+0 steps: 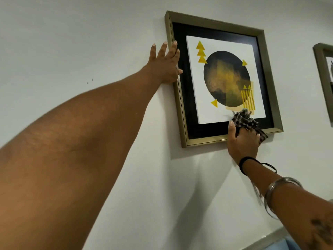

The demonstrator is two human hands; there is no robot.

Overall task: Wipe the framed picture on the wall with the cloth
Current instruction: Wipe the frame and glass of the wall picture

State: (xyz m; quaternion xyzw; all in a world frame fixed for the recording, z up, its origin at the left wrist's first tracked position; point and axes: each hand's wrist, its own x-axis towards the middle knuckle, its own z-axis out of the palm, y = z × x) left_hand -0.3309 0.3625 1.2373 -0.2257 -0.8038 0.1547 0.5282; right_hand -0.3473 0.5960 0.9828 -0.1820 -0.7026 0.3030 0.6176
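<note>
Picture: a framed picture [223,78] hangs on a pale wall [90,33], seen from below. Its frame is dull gold, with a black mount around a white print of a dark circle and yellow triangles.
Left hand: the left hand [165,64] lies flat and spread wide against the left edge of the frame. The fingers point up, the palm lies partly on the wall and the thumb reaches onto the frame. It holds nothing.
Right hand: the right hand [242,141] is closed around a bunched checked cloth [246,121] at the frame's lower right.
Cloth: dark and light check, pressed against the glass where the white print meets the black mount, with one loose end hanging past the bottom rail.
Wrist: a black cord [245,162] sits at the right wrist and a metal bangle [275,188] sits further down the forearm.
Far right: the edge of a second frame [323,78] shows, well apart from the first.
</note>
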